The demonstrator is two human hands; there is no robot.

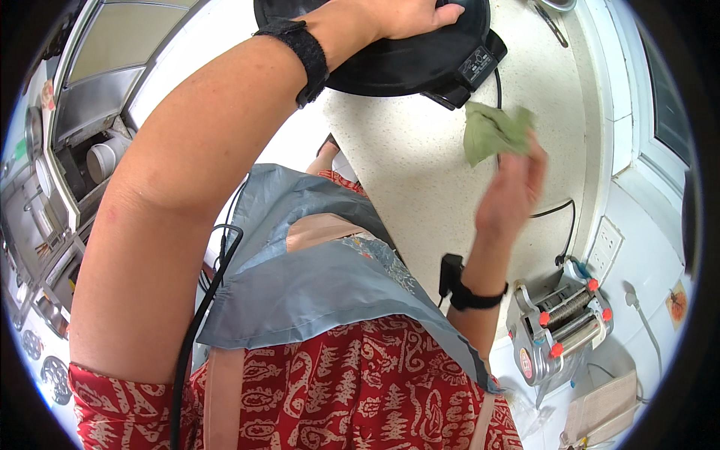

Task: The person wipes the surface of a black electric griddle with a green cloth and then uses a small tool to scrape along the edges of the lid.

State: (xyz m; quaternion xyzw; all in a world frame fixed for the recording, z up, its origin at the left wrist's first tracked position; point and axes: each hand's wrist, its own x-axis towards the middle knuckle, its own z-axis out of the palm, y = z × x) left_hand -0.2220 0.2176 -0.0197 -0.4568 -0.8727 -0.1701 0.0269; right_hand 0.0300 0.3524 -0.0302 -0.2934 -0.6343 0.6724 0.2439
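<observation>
My left hand (402, 17) reaches across to a round black electric griddle (388, 67) at the top and lies over its dark pan. Its thumb is spread to the right, while the other fingers are cut off by the picture's edge. A control box (477, 66) with printed markings sits on the griddle's near right side. My right hand (514, 180), blurred, grips a green cloth (492, 132) over the speckled counter (427, 185), just below the control box. Both wrists wear black straps.
A metal pasta machine (562, 326) with red knobs stands at lower right, near a wall socket (606, 247). A black cord (572, 225) crosses the counter. Dark-handled tongs or a similar utensil (551, 25) lies upper right. An open cabinet with dishes (101, 160) is at left.
</observation>
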